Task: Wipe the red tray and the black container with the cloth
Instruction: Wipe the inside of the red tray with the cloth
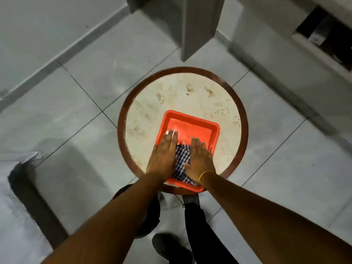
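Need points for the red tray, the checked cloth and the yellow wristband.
red tray (pixel 192 130): head view, bare floor of the tray beyond the hands.
checked cloth (pixel 182 159): head view, strip showing between the two hands.
yellow wristband (pixel 203 175): head view, band on the right wrist.

The red tray (pixel 192 126) looks like glossy smooth plastic; the checked cloth (pixel 182 161) is soft woven fabric; the round table (pixel 190 94) has a mottled stone-like top and dark wooden rim.

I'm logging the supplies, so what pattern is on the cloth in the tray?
The cloth is a dark blue and white check, seen in the head view between the two hands.
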### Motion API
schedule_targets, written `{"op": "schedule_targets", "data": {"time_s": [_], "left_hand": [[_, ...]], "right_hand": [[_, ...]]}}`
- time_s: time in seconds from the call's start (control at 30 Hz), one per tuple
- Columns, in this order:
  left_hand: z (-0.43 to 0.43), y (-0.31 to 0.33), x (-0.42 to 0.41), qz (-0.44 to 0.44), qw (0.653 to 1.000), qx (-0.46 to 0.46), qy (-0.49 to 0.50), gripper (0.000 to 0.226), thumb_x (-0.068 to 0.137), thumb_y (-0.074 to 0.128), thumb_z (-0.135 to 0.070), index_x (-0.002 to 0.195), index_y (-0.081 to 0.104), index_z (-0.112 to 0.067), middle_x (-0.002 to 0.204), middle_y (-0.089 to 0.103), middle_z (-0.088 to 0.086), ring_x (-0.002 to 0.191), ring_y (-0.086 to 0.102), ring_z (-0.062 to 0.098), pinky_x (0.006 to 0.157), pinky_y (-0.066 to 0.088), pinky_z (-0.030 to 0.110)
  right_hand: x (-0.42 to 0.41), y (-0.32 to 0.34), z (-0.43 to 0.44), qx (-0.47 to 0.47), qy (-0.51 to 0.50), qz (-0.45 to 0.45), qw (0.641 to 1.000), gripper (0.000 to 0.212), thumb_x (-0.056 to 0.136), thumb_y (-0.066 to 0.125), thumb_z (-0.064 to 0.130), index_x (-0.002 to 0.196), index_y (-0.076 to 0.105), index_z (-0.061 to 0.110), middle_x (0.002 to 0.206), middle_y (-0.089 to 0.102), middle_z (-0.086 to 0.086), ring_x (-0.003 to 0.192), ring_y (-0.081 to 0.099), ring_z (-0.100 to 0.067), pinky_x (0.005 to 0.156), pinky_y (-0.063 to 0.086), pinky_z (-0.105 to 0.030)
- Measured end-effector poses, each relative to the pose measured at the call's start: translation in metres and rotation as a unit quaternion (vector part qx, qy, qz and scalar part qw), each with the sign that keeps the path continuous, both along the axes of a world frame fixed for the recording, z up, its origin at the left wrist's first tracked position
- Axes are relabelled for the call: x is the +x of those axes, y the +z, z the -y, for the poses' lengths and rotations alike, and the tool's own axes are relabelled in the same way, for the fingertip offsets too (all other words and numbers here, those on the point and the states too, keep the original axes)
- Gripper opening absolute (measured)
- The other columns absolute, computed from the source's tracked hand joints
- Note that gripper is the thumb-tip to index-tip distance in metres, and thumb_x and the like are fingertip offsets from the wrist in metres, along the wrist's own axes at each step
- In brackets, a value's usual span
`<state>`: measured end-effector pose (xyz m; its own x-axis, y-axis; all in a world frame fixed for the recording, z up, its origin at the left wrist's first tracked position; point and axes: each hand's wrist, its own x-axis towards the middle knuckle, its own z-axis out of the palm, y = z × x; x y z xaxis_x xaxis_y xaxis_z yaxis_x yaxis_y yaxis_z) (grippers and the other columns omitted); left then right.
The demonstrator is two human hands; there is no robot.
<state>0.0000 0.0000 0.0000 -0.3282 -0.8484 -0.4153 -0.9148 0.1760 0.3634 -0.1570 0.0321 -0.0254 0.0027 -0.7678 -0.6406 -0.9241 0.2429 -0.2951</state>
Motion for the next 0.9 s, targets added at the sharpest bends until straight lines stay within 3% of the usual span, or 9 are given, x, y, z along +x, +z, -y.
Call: {"op": "schedule_targets", "data": {"time_s": [0.1, 0.17, 0.27, 0.37, 0.53, 0.6, 0.67, 0.77, 0.9], "left_hand": [[-0.004, -0.037, -0.011, 0.057, 0.994, 0.062, -0.064, 0.1, 0.077, 0.015, -0.058, 0.164, -0.003, -0.014, 0.174, -0.002, 0.008, 0.159, -0.003, 0.03, 0.125, 0.012, 0.062], [-0.01, -0.061, -0.016, 0.089, 0.989, 0.079, -0.085, 0.098, 0.084, 0.021, -0.065, 0.165, 0.0, -0.013, 0.174, 0.001, 0.01, 0.159, -0.002, 0.031, 0.124, 0.012, 0.063], [-0.015, -0.076, -0.019, 0.119, 0.986, 0.055, -0.107, 0.089, 0.092, 0.05, -0.055, 0.162, 0.018, -0.011, 0.169, 0.022, 0.014, 0.155, 0.019, 0.035, 0.118, 0.029, 0.062], [-0.011, -0.079, -0.02, 0.13, 0.985, 0.002, -0.113, 0.067, 0.087, 0.06, -0.038, 0.146, 0.04, -0.013, 0.142, 0.052, 0.012, 0.127, 0.049, 0.034, 0.097, 0.044, 0.051], [-0.004, -0.075, -0.014, 0.11, 0.99, 0.064, -0.063, 0.071, 0.075, 0.072, -0.028, 0.137, 0.042, -0.011, 0.109, 0.069, 0.009, 0.102, 0.064, 0.034, 0.085, 0.041, 0.047], [-0.003, -0.07, -0.006, 0.066, 0.995, 0.057, -0.044, 0.045, 0.074, 0.066, -0.029, 0.116, 0.057, -0.018, 0.099, 0.071, 0.005, 0.097, 0.066, 0.033, 0.079, 0.035, 0.043], [-0.001, -0.055, 0.006, 0.017, 0.999, 0.029, -0.028, 0.022, 0.071, 0.062, -0.034, 0.089, 0.06, -0.021, 0.089, 0.07, 0.003, 0.09, 0.066, 0.032, 0.073, 0.028, 0.04], [0.004, -0.023, 0.035, -0.04, 0.997, -0.048, 0.05, 0.016, 0.07, 0.059, -0.035, 0.077, 0.05, -0.024, 0.078, 0.064, -0.001, 0.077, 0.061, 0.027, 0.082, 0.036, 0.042], [0.003, 0.019, 0.105, -0.085, 0.974, -0.143, 0.153, 0.024, 0.07, 0.061, -0.028, 0.091, 0.053, -0.022, 0.078, 0.067, -0.001, 0.077, 0.064, 0.026, 0.102, 0.041, 0.046]], "right_hand": [[-0.006, -0.028, -0.006, -0.03, 0.057, -0.037, 0.997, 0.109, 0.095, 0.072, 0.038, 0.174, 0.003, 0.01, 0.183, 0.012, -0.011, 0.167, 0.017, -0.038, 0.136, 0.015, -0.05], [-0.006, -0.041, -0.009, -0.047, 0.083, -0.055, 0.994, 0.109, 0.089, 0.076, 0.043, 0.173, 0.013, 0.011, 0.179, 0.025, -0.01, 0.161, 0.031, -0.034, 0.132, 0.023, -0.049], [-0.003, -0.049, -0.006, -0.072, 0.073, -0.061, 0.993, 0.108, 0.077, 0.083, 0.04, 0.167, 0.03, 0.013, 0.163, 0.045, -0.009, 0.144, 0.047, -0.032, 0.121, 0.037, -0.049], [0.002, -0.054, 0.003, -0.051, 0.063, -0.074, 0.994, 0.088, 0.068, 0.081, 0.035, 0.148, 0.048, 0.022, 0.136, 0.062, -0.006, 0.123, 0.058, -0.033, 0.101, 0.044, -0.047], [0.003, -0.047, 0.015, 0.006, 0.077, 0.004, 0.997, 0.029, 0.083, 0.075, 0.035, 0.108, 0.07, 0.02, 0.118, 0.072, -0.008, 0.115, 0.068, -0.036, 0.097, 0.053, -0.044], [0.001, -0.036, 0.023, 0.004, 0.066, 0.038, 0.997, 0.027, 0.086, 0.076, 0.032, 0.107, 0.07, 0.016, 0.119, 0.071, -0.01, 0.114, 0.068, -0.037, 0.094, 0.055, -0.043], [0.004, -0.016, 0.033, -0.025, 0.079, 0.054, 0.995, 0.026, 0.086, 0.075, 0.032, 0.104, 0.068, 0.015, 0.117, 0.072, -0.01, 0.11, 0.069, -0.038, 0.089, 0.054, -0.042], [0.027, 0.032, 0.054, -0.099, 0.134, 0.064, 0.984, 0.018, 0.077, 0.065, 0.032, 0.091, 0.059, 0.021, 0.094, 0.072, -0.007, 0.089, 0.071, -0.041, 0.072, 0.05, -0.041], [0.094, 0.083, 0.076, -0.198, 0.236, 0.096, 0.947, 0.024, 0.072, 0.068, 0.019, 0.096, 0.066, 0.016, 0.082, 0.074, -0.011, 0.078, 0.07, -0.044, 0.063, 0.051, -0.045]]}}
